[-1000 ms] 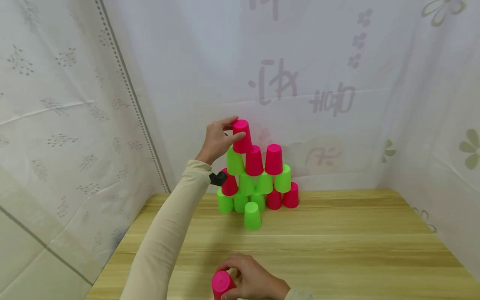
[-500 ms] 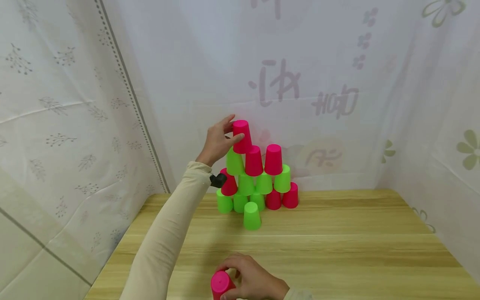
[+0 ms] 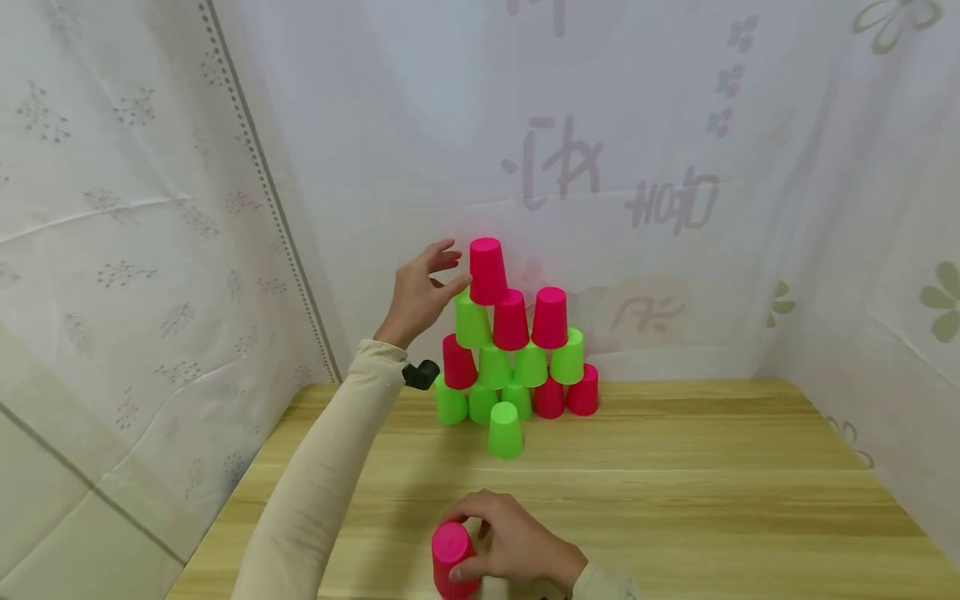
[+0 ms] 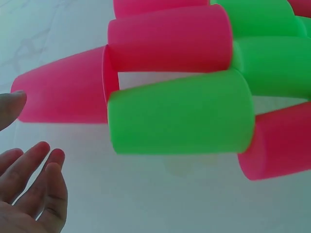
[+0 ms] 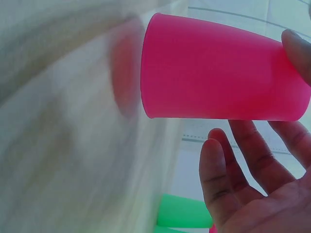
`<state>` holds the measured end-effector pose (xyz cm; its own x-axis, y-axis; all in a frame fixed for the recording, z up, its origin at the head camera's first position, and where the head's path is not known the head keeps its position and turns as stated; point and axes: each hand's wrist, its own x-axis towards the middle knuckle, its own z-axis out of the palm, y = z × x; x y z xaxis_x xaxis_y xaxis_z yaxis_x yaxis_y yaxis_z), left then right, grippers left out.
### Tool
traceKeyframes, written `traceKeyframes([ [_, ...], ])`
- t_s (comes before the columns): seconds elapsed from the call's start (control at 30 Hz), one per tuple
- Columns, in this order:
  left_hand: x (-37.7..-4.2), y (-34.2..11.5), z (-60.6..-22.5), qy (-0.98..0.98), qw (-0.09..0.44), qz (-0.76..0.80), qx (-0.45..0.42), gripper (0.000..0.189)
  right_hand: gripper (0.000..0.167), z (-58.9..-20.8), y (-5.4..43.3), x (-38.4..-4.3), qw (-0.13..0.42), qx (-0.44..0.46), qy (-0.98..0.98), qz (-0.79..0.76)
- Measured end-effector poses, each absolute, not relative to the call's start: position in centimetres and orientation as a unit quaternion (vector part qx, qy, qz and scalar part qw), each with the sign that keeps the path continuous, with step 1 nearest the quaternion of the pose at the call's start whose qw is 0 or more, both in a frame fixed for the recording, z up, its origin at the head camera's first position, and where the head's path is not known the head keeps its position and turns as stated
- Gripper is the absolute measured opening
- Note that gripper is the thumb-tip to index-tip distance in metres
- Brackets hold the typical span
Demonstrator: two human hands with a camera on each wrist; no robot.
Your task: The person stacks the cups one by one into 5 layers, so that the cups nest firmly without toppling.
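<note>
A pink cup [image 3: 488, 272] stands upside down at the top of a stepped stack, bridging a green cup [image 3: 472, 322] and another pink cup [image 3: 511, 322]. Beside its left side is my left hand [image 3: 420, 292], fingers spread and holding nothing; the thumb tip is at the cup's wall, and whether it touches I cannot tell. In the left wrist view the other fingers [image 4: 41, 174] are clear of the top cup [image 4: 65, 90]. Low in the head view my right hand [image 3: 517, 537] grips an upside-down pink cup [image 5: 218, 70] between thumb and fingers, its rim close to the tabletop.
Lower rows of green and pink cups, such as a green one [image 3: 566, 358] and a pink one [image 3: 582, 392], carry the stack near the back curtain [image 3: 720, 292]. A lone green cup [image 3: 506, 432] stands in front of them on the wooden table [image 3: 675, 500].
My left hand has let go of the top pink cup and moved back to the left; the cup stays on the stack. My right hand, with its pink cup, has shifted slightly forward and right.
</note>
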<state>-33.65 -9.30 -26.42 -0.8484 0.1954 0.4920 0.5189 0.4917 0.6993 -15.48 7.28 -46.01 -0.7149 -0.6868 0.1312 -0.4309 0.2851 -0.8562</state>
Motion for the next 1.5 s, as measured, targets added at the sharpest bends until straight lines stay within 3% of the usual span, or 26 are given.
traceKeyframes([
  [0.27, -32.1, -11.8, -28.0, -0.827, 0.207, -0.479, -0.209, 0.046, 0.04, -44.8, 8.4, -16.1, 0.115, -0.324, 0.797, -0.497],
  [0.77, -30.1, -13.5, -32.7, -0.829, 0.182, -0.492, -0.193, 0.03, 0.043, -44.2, 11.0, -16.9, 0.045, -0.286, 0.822, -0.49],
  [1.5, -27.6, -9.9, -41.7, -0.831, 0.055, -0.512, -0.211, 0.023, 0.046, -39.3, 14.5, -19.5, -0.024, -0.292, 0.833, -0.47],
])
